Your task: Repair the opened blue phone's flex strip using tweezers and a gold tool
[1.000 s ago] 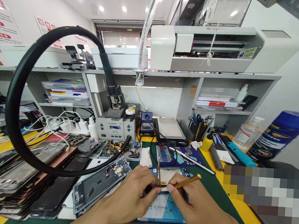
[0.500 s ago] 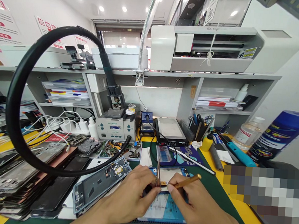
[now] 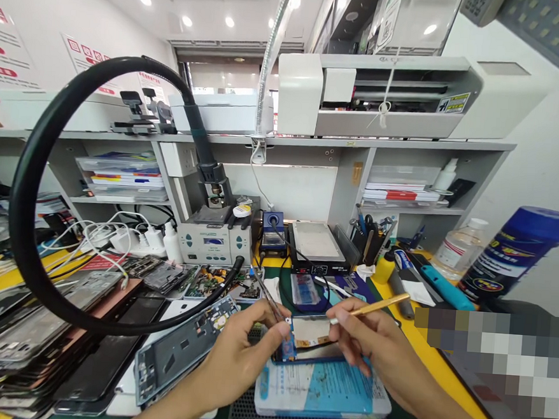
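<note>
In the head view my left hand (image 3: 251, 341) is closed around a pair of metal tweezers (image 3: 265, 285), which point up and to the left. Its thumb and fingers also pinch the left end of an opened phone (image 3: 305, 329), beside a blue circuit board (image 3: 289, 347). A thin orange-brown flex cable (image 3: 312, 342) runs across the phone's pale interior. My right hand (image 3: 371, 337) grips a slim pen-like tool with a gold handle (image 3: 383, 303), at the phone's right end; the tool's tip is hard to make out. Under the phone lies a blue-and-white box (image 3: 324, 388).
Left of my hands lie a dark phone frame (image 3: 181, 349) and a stack of phone parts (image 3: 21, 338). A black hose (image 3: 20, 217) loops over them from the rework station (image 3: 215, 240). A hot plate (image 3: 318, 241) stands behind; a blue spray can (image 3: 520, 252) stands right.
My right hand has shifted up and right from the phone's middle. The phone is turned and lifted in my left hand, and the tweezers now tilt left. More of the box shows.
</note>
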Demonstrator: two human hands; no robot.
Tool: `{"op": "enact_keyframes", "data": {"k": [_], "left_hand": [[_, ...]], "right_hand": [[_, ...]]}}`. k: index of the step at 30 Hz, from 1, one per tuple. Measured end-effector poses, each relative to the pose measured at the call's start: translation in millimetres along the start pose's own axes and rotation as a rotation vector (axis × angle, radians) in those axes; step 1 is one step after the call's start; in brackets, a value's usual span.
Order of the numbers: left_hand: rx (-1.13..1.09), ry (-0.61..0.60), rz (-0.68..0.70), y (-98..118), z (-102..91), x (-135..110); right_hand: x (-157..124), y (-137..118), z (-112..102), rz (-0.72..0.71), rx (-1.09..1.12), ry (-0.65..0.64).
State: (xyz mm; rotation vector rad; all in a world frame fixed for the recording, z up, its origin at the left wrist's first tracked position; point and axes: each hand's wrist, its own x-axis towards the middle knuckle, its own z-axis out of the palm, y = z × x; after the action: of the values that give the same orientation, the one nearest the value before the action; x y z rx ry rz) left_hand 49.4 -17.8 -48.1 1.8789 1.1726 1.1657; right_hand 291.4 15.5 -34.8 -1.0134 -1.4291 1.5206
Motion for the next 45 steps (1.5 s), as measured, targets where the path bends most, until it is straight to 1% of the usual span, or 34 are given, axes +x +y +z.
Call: {"op": "enact_keyframes", "data": {"k": [3, 5, 7, 9, 11, 13, 16, 18, 21, 23, 25, 28, 31, 33, 35, 38, 41, 45], "left_hand": [[-0.044, 0.034, -0.009, 0.1, 0.0, 2.6], [-0.057, 0.042, -0.009, 1.1, 0.1, 3.9], [-0.059, 0.033, -0.008, 2.7, 0.2, 4.2], [-0.054, 0.015, -0.009, 3.8, 0.3, 3.4], [-0.039, 0.001, -0.004, 3.7, 0.3, 1.4], [-0.007, -0.005, 0.022, 2.4, -0.3, -1.5], [0.075, 0.007, 0.097, -0.3, -1.8, -6.0], [0.157, 0.006, 0.180, -1.4, -2.2, -8.0], [0.281, 0.009, 0.307, -1.4, -1.1, -9.4], [0.327, 0.040, 0.345, -0.2, -0.2, -9.9], [0.339, 0.067, 0.330, 2.1, -0.1, -10.2], [0.309, 0.045, 0.315, 7.0, -1.5, -9.6], [0.226, -0.007, 0.310, 10.1, -1.7, -8.0], [0.184, -0.020, 0.301, 9.0, -0.1, -7.1], [0.158, -0.016, 0.309, 5.6, 2.3, -6.5], [0.130, 0.008, 0.327, 0.1, 5.3, -5.6], [0.110, 0.023, 0.330, -0.7, 5.4, -3.9], [0.086, 0.055, 0.285, 3.1, 2.2, -2.6]], "right_hand": [[0.3, -6.8, 0.8, 0.060, 0.109, 0.026], [0.0, -8.2, 1.6, 0.087, 0.140, 0.026], [0.5, -6.2, 1.8, 0.095, 0.122, 0.028], [1.1, -2.2, 1.8, 0.084, 0.048, 0.030], [0.7, 1.8, 2.3, 0.026, -0.076, 0.044], [-1.2, 4.7, 3.4, -0.089, -0.245, 0.085], [-5.1, 7.7, 4.4, -0.288, -0.509, 0.172], [-6.2, 9.3, 3.9, -0.374, -0.633, 0.210], [-5.5, 9.2, 1.6, -0.416, -0.718, 0.239], [-5.0, 6.3, 0.1, -0.418, -0.727, 0.256], [-5.3, 2.3, -1.1, -0.412, -0.703, 0.265], [-6.3, -1.7, -2.8, -0.386, -0.589, 0.238], [-5.2, -1.1, -4.4, -0.357, -0.365, 0.201], [-3.2, -0.6, -4.9, -0.318, -0.207, 0.178], [-1.3, -1.8, -4.6, -0.268, -0.106, 0.157], [-0.4, -6.3, -3.2, -0.210, -0.021, 0.138], [-2.0, -9.7, -1.3, -0.135, 0.047, 0.100], [-3.2, -7.0, 1.4, -0.040, 0.067, 0.016]]}}
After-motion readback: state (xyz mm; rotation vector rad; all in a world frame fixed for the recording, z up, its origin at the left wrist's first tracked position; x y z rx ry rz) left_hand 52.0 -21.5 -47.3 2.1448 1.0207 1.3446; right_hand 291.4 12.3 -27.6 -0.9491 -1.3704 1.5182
